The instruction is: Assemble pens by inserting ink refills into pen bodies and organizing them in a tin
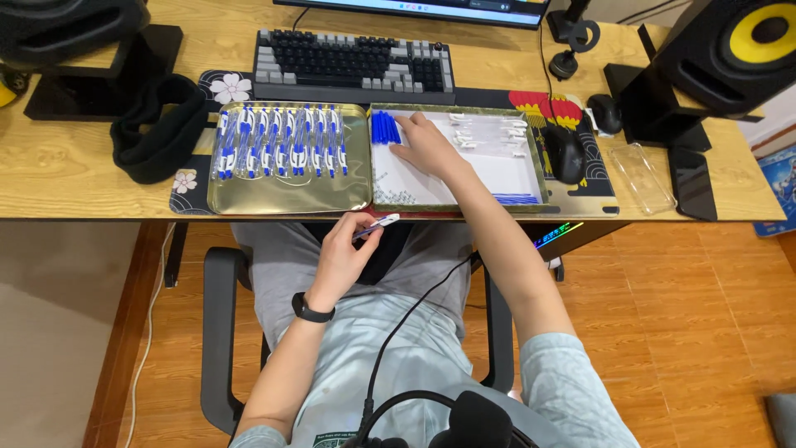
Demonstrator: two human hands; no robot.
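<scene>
My left hand [344, 253] holds a partly built blue and white pen [377, 224] just below the desk's front edge, over my lap. My right hand [427, 145] reaches into the right tray [539, 162], fingers resting on a bunch of blue pen parts [384, 129] in its upper left corner. White pen parts [489, 133] lie scattered along the tray's far side, and thin blue refills [516, 199] lie near its front right. The gold left tray [290, 195] holds a row of several finished blue and white pens [280, 143].
A dark keyboard [355, 65] lies behind the trays. A black mouse [564, 153] sits right of the right tray, beside a clear phone case [643, 178]. Black speakers [730, 54] stand at both desk corners, and a black headband [162, 124] lies left.
</scene>
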